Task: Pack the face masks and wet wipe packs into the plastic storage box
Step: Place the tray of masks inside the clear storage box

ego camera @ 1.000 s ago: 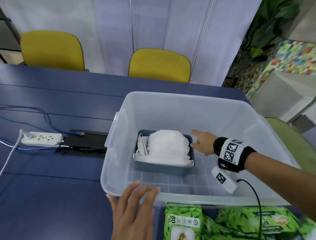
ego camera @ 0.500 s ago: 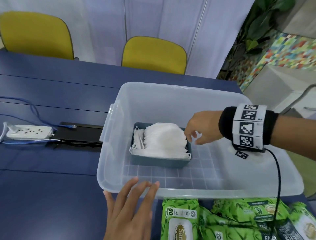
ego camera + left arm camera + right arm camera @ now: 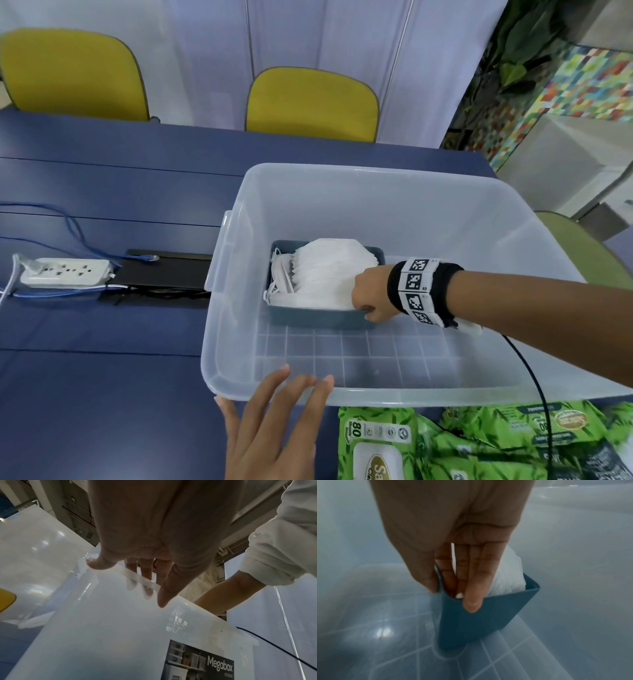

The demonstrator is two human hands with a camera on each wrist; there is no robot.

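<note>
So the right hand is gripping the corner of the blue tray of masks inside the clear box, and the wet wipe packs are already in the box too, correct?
Not quite. The head view shows the wet wipe packs on the table, outside the clear box. The rest holds: the right hand grips the blue tray of masks.

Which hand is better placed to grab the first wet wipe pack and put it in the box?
Left, probably. The left hand rests open on the storage box rim, right beside the wet wipe packs. The right hand is busy inside, gripping the blue tray of face masks.
</note>
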